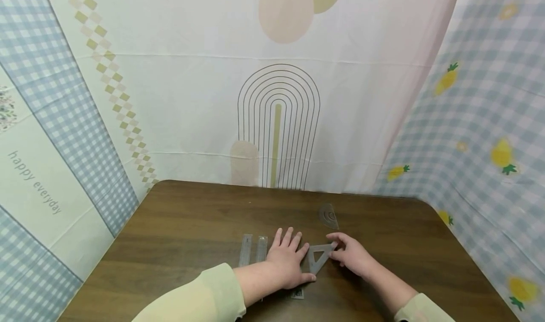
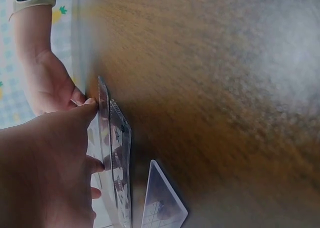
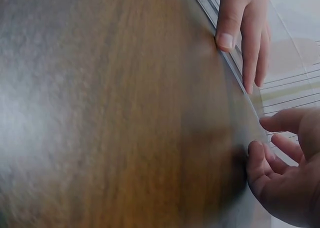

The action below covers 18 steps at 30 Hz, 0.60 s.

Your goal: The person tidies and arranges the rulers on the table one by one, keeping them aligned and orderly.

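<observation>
Head view: the left hand (image 1: 287, 263) lies flat on the bench (image 1: 179, 227), fingers spread, pressing down beside two rulers (image 1: 253, 249). The right hand (image 1: 351, 253) pinches the corner of the set square (image 1: 318, 256) between thumb and fingertips; the protractor (image 1: 329, 215) lies apart, farther back. To slide the set square well, I judge it best to keep it flat on the wood and steady it with the left palm.

Left wrist view: the left hand (image 2: 47, 163) rests on clear plastic rulers (image 2: 116, 158), fingers straight, with another clear triangle (image 2: 161, 200) nearby.

Right wrist view: the right hand (image 3: 290, 173) curls its fingers at the bench edge; the clear plastic is barely visible here.
</observation>
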{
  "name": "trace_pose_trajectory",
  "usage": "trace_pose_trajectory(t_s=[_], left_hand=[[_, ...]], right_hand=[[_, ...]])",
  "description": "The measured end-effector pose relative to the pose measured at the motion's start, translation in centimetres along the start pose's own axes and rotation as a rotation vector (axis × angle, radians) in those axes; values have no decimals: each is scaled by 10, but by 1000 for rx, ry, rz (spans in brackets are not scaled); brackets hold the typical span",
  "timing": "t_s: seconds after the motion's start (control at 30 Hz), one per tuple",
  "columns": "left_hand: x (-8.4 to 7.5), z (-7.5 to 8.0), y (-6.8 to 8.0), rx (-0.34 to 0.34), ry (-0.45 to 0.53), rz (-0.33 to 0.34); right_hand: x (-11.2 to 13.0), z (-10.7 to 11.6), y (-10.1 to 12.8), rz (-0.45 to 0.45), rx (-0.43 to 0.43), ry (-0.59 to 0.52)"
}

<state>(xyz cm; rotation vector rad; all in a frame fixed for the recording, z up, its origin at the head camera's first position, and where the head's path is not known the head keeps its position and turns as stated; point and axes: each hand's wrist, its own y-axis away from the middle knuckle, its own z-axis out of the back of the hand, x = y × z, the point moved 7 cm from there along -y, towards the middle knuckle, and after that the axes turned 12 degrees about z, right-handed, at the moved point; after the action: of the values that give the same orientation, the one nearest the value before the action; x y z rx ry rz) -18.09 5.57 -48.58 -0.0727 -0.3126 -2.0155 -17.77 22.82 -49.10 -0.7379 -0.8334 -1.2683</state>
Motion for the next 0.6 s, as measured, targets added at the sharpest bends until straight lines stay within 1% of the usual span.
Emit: trace_pose_trajectory(t_s=[0.1, 0.33, 0.43, 0.6], left_hand=[[0, 0, -1, -1, 5, -2], [-1, -3, -4, 7, 13, -20], [-1, -3, -3, 12, 25, -31], [-2, -1, -3, 1, 25, -72]], right_hand=[[1, 0, -3, 59, 64, 52], [5, 2, -5, 215, 220, 284], [7, 2, -2, 250, 260, 324], [7, 2, 2, 275, 281, 377]])
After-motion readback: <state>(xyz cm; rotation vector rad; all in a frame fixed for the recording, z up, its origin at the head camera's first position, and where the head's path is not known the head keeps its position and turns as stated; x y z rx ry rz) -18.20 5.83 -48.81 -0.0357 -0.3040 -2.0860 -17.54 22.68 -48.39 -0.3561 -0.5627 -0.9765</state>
